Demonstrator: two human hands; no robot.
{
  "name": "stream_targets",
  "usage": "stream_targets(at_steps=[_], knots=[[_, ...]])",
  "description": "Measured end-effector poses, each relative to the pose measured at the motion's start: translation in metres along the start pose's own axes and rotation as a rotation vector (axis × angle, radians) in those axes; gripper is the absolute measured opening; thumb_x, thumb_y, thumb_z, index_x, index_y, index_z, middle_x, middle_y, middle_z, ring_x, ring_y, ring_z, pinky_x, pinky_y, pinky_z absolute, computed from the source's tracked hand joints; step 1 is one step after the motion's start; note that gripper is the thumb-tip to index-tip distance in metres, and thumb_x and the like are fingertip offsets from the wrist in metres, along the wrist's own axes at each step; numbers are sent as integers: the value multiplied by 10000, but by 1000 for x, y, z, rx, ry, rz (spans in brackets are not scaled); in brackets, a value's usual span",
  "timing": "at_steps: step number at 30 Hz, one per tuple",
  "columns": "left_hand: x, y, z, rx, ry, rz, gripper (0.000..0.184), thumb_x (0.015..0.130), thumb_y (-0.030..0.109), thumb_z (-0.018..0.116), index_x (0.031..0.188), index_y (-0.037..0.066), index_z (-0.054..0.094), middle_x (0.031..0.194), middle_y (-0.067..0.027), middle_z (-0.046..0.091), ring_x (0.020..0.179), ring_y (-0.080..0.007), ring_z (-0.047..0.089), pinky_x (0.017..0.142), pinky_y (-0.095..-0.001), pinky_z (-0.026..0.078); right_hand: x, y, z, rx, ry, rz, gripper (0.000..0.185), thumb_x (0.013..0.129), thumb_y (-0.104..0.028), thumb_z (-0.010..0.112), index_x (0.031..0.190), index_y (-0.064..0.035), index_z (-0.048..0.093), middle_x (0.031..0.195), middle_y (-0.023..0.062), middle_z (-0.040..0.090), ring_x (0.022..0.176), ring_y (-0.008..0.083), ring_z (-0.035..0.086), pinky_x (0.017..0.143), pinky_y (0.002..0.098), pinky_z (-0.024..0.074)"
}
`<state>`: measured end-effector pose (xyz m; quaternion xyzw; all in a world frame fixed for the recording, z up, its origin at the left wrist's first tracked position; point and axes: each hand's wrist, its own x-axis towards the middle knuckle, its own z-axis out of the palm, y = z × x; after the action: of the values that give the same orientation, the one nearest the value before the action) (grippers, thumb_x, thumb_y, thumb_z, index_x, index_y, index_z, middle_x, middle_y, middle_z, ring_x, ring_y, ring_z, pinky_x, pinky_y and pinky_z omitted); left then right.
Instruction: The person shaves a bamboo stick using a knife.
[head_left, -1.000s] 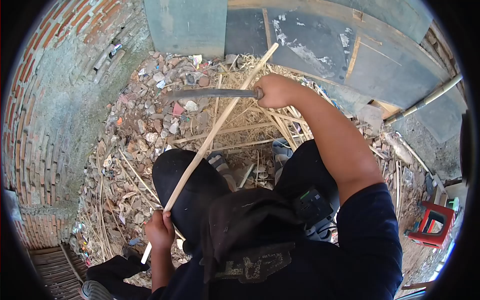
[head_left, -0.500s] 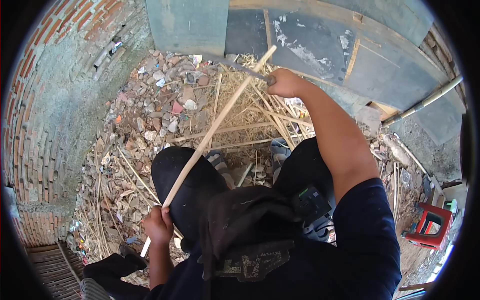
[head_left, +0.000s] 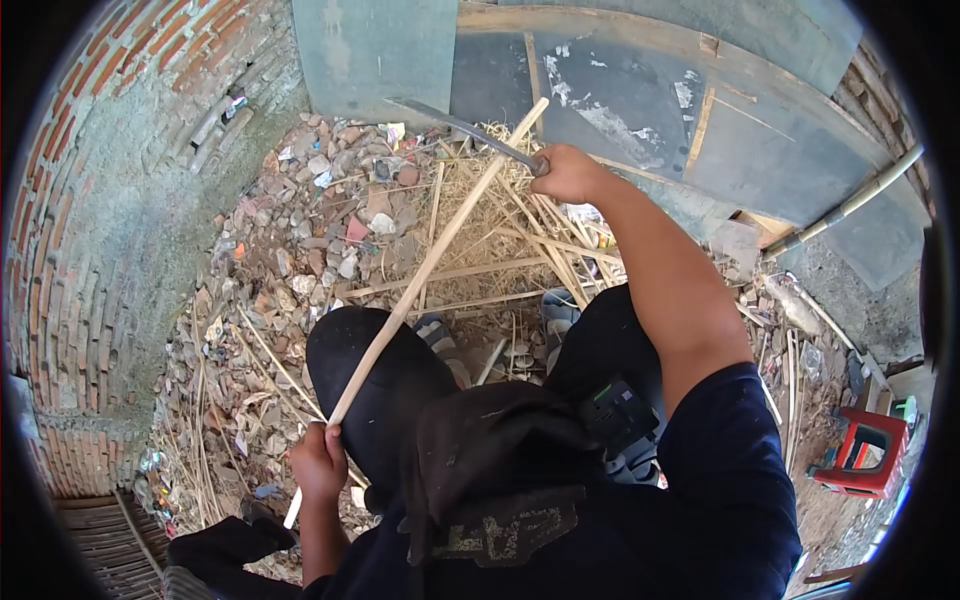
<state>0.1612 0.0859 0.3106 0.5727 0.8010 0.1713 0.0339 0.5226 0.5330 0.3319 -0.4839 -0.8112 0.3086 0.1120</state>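
A long pale bamboo strip [head_left: 430, 265] runs slantwise across my left knee. My left hand [head_left: 319, 461] is closed around its lower part, and a short end sticks out below the fist. In my right hand [head_left: 570, 175] is the handle of a machete [head_left: 455, 122] with a long, dark, slightly curved blade. The blade crosses the strip near its upper end and points up and left; it seems to touch the strip's side. Thin shavings [head_left: 480, 225] and several cut strips [head_left: 565, 260] lie on the ground beyond my feet.
Rubble and stones [head_left: 300, 260] cover the ground. A brick wall [head_left: 110, 250] stands at left, dark panels [head_left: 610, 90] in front. A red plastic stool [head_left: 865, 455] is at far right. More thin strips [head_left: 265, 350] lie left of my knee.
The machete blade was blurred and now shows sharply, its tip visible against the panel. My right hand and the strip's upper end have shifted only slightly. My left hand keeps its hold.
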Motion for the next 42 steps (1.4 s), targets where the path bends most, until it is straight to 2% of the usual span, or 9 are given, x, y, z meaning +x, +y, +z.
stream_targets(at_steps=[7,8,15,18,22,25,28,32,42], knots=[[2,-8,8,-90,-31,7,366,1054,281,535,791,26,534,573,-180,531,511,-382,555,503,-461,411,-14,-39,9,-214,-182,-194,260,826,-185,638,999,-17,734,831,174,706,755,289,685,728,445,543],[-1,-10,10,-106,-28,11,385,1063,280,520,780,19,518,559,-170,514,485,-352,537,497,-441,401,-14,-36,4,-65,-201,-43,263,817,-196,643,987,-15,728,822,175,708,748,297,675,722,441,535],[0,2,-2,-154,-53,-25,388,1066,266,519,765,21,503,551,-150,498,472,-293,511,491,-418,387,-12,-36,15,-28,-42,-98,244,791,-196,638,884,12,727,794,219,692,746,348,678,735,456,528],[-4,-10,10,-171,-4,24,387,1067,266,520,767,21,506,548,-148,493,470,-288,508,491,-419,385,-11,-29,13,-31,-106,-117,270,797,-210,648,938,11,716,832,215,700,749,350,679,747,469,528],[4,2,-2,-140,-38,-42,383,1039,273,551,747,28,512,577,-206,538,528,-438,556,499,-482,390,6,-1,6,-110,-24,-31,294,785,-226,685,972,-1,712,863,201,713,765,351,687,758,458,537],[1,-1,-3,-140,-47,9,390,1071,275,506,778,17,508,546,-158,497,469,-303,506,490,-421,384,-5,-19,6,-23,-16,-73,284,776,-244,690,927,-3,701,830,199,699,788,354,679,764,461,530],[2,-2,0,-209,-70,-10,401,1074,279,503,775,12,501,538,-152,488,463,-294,495,487,-415,379,-19,-43,10,-161,-69,-232,239,786,-218,684,898,-7,691,773,192,677,750,341,663,735,457,522],[4,5,-3,-190,-62,-53,395,1051,279,548,750,26,514,559,-187,513,497,-396,539,493,-448,387,13,13,11,164,-69,113,268,795,-220,658,902,23,695,763,175,678,729,323,651,731,457,529],[3,1,0,-268,-79,-50,384,1052,256,550,747,27,509,533,-161,504,450,-329,518,472,-421,380,-1,-4,10,-51,-18,-88,243,798,-218,655,916,-13,711,827,204,702,783,336,692,749,479,535]])
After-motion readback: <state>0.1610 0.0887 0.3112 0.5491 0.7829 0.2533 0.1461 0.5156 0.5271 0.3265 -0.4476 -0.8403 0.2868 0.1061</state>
